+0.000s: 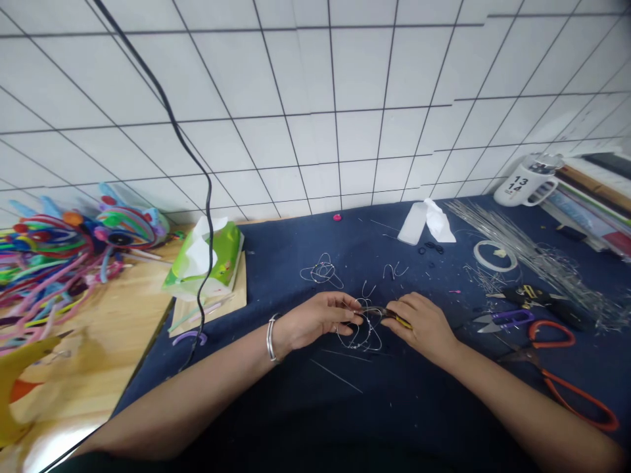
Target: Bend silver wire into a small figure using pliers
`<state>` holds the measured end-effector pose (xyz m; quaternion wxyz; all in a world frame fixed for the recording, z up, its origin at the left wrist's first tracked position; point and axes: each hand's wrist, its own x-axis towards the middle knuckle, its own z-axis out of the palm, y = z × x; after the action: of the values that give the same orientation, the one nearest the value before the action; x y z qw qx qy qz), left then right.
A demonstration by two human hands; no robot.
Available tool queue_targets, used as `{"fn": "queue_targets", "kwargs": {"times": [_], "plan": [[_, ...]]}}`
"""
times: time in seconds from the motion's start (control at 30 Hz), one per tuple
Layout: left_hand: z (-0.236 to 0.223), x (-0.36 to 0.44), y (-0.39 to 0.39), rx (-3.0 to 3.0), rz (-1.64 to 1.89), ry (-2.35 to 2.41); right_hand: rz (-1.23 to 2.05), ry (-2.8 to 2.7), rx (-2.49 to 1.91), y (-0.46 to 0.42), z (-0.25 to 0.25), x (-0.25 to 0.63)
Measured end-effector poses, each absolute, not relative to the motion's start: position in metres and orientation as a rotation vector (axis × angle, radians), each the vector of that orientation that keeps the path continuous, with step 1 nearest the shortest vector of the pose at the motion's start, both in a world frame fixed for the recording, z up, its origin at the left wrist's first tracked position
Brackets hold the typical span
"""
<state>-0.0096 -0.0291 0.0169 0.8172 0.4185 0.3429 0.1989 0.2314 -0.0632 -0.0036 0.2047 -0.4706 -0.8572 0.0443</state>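
Between my hands is a looped piece of thin silvery wire, bent into several curves. My left hand, with a silver bangle at the wrist, pinches this wire between thumb and fingers. Wrapped round the yellow-and-black handles of a pair of pliers is my right hand. The pliers' jaws reach left to the wire by my left fingertips; whether they grip it is too small to tell. A second tangle of looped wire lies beyond my left hand, and short bent wire pieces lie beyond my right.
Right of my hands lie purple-handled snips, large orange-handled scissors, black cutters, a wire coil and a wire bundle. A white mug stands behind. At left are a green tissue pack and colourful pipe-cleaner crafts.
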Motion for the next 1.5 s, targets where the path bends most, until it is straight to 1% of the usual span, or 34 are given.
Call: {"fn": "queue_targets", "kwargs": {"times": [0.13,0.23,0.37,0.67,1.5], "plan": [[0.016,-0.009,-0.045,0.745,0.559,0.728,0.176,-2.369,-1.306,-0.064,-0.006,0.23],[0.017,-0.008,-0.053,0.742,0.688,0.763,0.211,-2.355,-1.306,-0.065,-0.008,0.229],[0.018,-0.008,-0.059,0.775,0.757,0.789,0.24,-2.341,-1.304,-0.065,-0.009,0.228],[0.011,-0.005,-0.06,0.791,0.718,0.85,0.27,-2.359,-1.266,-0.066,-0.007,0.223],[0.009,-0.004,-0.059,0.875,0.764,0.864,0.315,-2.355,-1.252,-0.066,-0.009,0.22]]}}
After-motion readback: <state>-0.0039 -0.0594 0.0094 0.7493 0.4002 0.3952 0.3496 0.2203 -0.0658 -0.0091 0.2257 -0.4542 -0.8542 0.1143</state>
